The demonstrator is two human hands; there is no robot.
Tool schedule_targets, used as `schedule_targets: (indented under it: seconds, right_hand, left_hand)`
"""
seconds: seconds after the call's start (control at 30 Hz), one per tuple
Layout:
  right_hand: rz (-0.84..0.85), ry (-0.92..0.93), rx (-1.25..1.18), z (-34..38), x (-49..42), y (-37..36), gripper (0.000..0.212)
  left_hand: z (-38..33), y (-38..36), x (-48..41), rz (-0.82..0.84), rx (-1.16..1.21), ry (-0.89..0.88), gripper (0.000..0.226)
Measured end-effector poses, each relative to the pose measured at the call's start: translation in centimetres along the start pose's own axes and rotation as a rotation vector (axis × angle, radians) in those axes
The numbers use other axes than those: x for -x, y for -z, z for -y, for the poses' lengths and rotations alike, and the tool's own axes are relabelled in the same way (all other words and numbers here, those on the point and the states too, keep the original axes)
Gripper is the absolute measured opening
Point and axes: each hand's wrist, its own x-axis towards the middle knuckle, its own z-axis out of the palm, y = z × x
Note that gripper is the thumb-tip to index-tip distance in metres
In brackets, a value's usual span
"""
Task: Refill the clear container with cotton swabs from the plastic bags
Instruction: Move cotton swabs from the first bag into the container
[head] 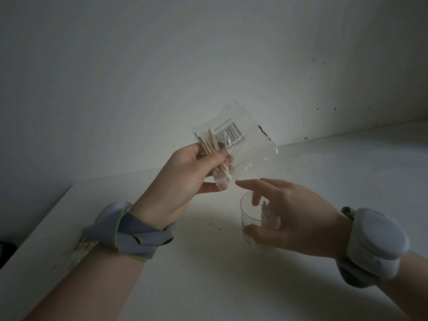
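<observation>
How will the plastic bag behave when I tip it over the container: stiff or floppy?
Likely floppy: the plastic bag creases and sags beyond the left hand gripping it. Probably light, since it holds only a small bunch of cotton swabs. The film looks glossy, so it may slip in a loose grip.

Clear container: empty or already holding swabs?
Holding some: a bunch of cotton swabs stands inside the clear container; the rest looks empty.

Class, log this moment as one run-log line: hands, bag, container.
left hand: grips clear plastic bag of wooden-stick cotton swabs, raised | right hand: over small clear container, grip unclear | container: holds white-tipped swabs
</observation>
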Motion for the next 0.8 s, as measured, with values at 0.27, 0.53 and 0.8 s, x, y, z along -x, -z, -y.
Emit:
schedule_targets:
  seconds: [0.27, 0.53, 0.8]
  right_hand:
    - [-0.274, -0.09, -0.268, -1.6, -0.5, 0.2, 0.057]
    - [-0.422, -0.105, -0.856, -1.5, -1.1, -0.1, 0.026]
    - [-0.321, -0.154, -1.162, -0.8, -1.3, -0.3, 0.012]
  left_hand:
    - [-0.1, 0.3, 0.1, 0.007, -0.049, -0.019, 0.01]
    - [0.0, 0.1, 0.4, 0.063, -0.215, -0.039, 0.012]
    - [1.1, -0.9, 0.6, 0.1, -0.23, -0.01, 0.024]
